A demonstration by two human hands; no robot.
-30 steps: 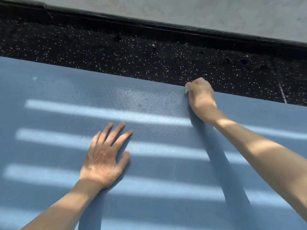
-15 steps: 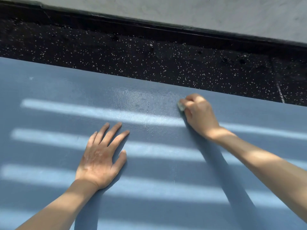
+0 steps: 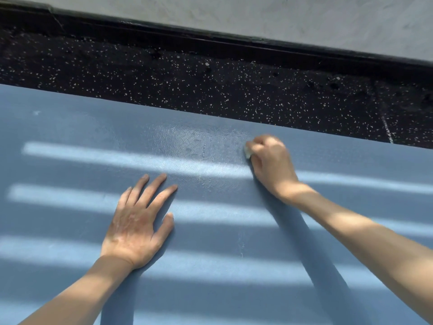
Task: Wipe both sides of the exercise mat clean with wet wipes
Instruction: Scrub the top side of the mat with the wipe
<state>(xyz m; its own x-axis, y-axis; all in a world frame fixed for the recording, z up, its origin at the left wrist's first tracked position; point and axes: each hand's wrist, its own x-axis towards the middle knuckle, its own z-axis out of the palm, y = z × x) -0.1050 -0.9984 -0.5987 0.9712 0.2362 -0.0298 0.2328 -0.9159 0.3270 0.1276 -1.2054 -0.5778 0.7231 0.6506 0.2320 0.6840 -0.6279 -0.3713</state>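
Blue exercise mat (image 3: 70,231) lies flat on the floor and fills the lower two thirds of the view. Its far long edge runs on a slant, higher at the left and lower at the right. The other edges are out of frame.

Wet wipe (image 3: 247,152): a small pale wad in the right hand (image 3: 271,165). The fingers are curled tight round it, knuckles up, pressing it to the mat just inside the far edge. Only a sliver shows at the fingertips and the hand is slightly blurred, so how the wipe is folded cannot be told.

Left hand (image 3: 138,221): palm down, fingers straight and spread, resting flat on the mat nearer the person and well apart from the right hand.

Bare mat extends left of both hands and right of the right forearm.

Surface: finely textured. A glossy patch (image 3: 187,139) sits just left of the wipe, along the far edge. Bands of sunlight cross the mat lengthwise, cut by the arms' shadows. A small pale fleck (image 3: 36,112) lies near the far edge at left.

Beyond the far edge: black floor (image 3: 210,90) with white speckles, then a dark baseboard (image 3: 210,46), then a pale grey wall (image 3: 304,17).
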